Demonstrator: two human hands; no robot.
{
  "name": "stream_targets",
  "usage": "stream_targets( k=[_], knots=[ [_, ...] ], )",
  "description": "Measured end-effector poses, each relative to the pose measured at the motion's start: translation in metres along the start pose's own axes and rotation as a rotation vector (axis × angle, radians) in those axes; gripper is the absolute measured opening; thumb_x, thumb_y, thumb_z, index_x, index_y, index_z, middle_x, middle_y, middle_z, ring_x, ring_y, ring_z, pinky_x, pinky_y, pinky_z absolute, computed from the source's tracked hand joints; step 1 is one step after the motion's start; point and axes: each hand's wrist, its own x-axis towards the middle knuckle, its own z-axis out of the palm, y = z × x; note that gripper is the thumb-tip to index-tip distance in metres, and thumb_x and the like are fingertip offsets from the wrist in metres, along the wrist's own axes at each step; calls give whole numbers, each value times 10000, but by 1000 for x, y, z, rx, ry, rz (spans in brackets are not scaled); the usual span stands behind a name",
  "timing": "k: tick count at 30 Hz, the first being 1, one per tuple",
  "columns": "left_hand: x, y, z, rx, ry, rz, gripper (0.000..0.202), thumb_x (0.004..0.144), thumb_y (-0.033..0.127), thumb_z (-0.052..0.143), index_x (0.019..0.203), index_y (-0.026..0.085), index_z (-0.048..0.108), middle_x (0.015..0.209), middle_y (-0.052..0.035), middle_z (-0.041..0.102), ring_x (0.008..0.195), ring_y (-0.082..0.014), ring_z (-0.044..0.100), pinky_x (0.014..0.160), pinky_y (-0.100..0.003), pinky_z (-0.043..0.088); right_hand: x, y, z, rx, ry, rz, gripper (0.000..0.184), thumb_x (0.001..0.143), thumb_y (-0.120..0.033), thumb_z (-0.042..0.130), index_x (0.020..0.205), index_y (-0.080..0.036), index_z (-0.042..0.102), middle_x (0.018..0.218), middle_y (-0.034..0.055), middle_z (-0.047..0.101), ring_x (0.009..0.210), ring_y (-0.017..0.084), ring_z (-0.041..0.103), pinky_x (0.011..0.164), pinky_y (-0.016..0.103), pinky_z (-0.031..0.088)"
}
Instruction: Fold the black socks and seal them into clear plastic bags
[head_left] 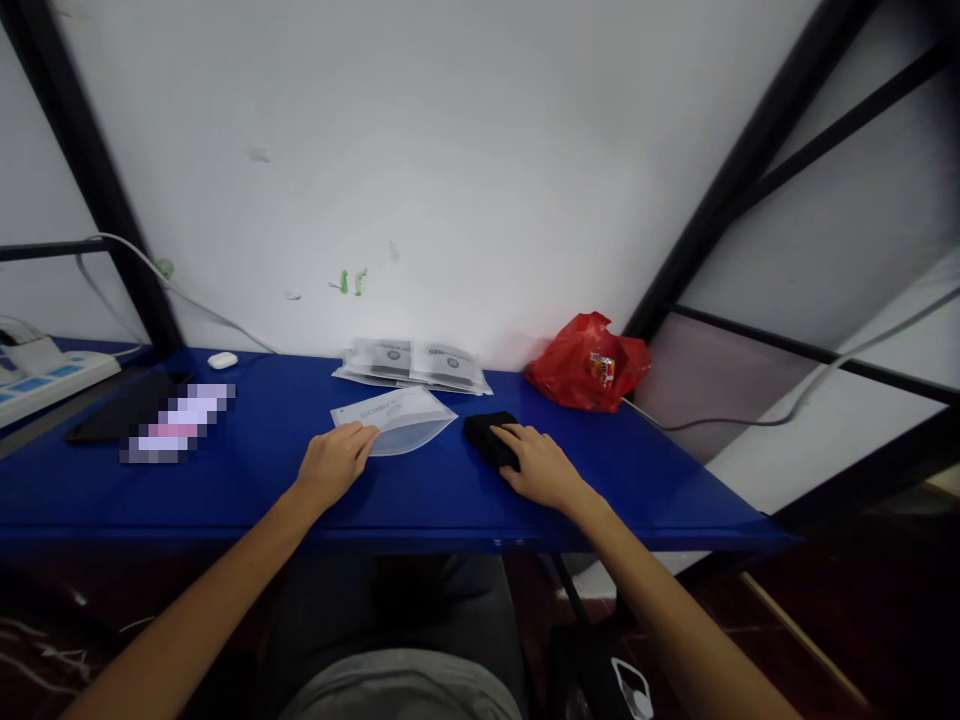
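My left hand point(337, 465) is closed on the near left edge of a frosted plastic zip bag point(397, 415), which lies on the blue table with its mouth gaping toward me. To the right, my right hand point(541, 465) grips a folded black cloth item point(487, 436); its exact kind I cannot make out. The fingers rest over its right side, and the thumb is at its near edge. Behind the bag, against the wall, lie more frosted zip bags point(450, 370) with dark contents and printed lettering.
A red plastic bag point(585, 365) stands at the back right, a grey cable running from behind it. On the left are a white earbud case point(223, 360), a black tablet-like slab point(112, 408), a blurred-out object point(176, 428) and a white power strip point(60, 385). Black metal posts frame the table point(420, 505).
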Motion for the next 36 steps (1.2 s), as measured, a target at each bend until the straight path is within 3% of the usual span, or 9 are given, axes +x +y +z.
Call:
stream_targets(
  k=[7, 12, 17, 21, 30, 36],
  knots=[
    [0, -2, 4, 3, 71, 33, 235, 929, 273, 446, 927, 219, 674, 761, 0, 675, 709, -137, 622, 551, -221, 378, 7, 1, 4, -106, 70, -63, 490, 763, -200, 581, 1245, -127, 539, 1227, 145, 581, 1111, 303, 507, 944, 453, 377],
    [0, -1, 3, 6, 78, 20, 246, 929, 279, 444, 909, 214, 680, 733, -4, 663, 684, -140, 615, 534, -223, 366, 13, 7, 6, 9, 17, -104, 589, 707, -151, 590, 1284, -96, 488, 1390, 180, 435, 1296, 306, 379, 1081, 501, 260],
    [1, 0, 2, 7, 79, 21, 236, 926, 270, 448, 923, 210, 676, 745, -3, 670, 681, -137, 615, 536, -223, 366, 19, 10, 5, 61, -50, -154, 671, 636, -35, 540, 1301, -46, 454, 1373, 214, 449, 1294, 275, 409, 1063, 392, 345],
    [1, 0, 1, 3, 87, 32, 233, 927, 264, 444, 914, 210, 671, 745, 1, 669, 685, -135, 615, 543, -223, 371, 22, 12, 6, 46, -46, -152, 692, 601, 12, 521, 1285, -83, 466, 1341, 187, 494, 1246, 264, 467, 1019, 370, 390],
    [2, 5, -4, 31, 162, 61, 241, 935, 254, 424, 862, 199, 647, 725, -4, 630, 716, -143, 592, 603, -236, 401, 27, 9, 1, -11, -39, -100, 541, 695, 7, 494, 1223, -113, 506, 1201, 165, 601, 1111, 255, 564, 911, 347, 425],
    [9, 14, -9, 108, 54, 67, 217, 907, 174, 418, 863, 172, 630, 811, -50, 620, 774, -178, 571, 665, -275, 429, 33, 11, 8, -30, 4, -161, 472, 656, 42, 504, 1089, -141, 547, 1110, 128, 617, 1103, 229, 552, 1027, 417, 319]
  ],
)
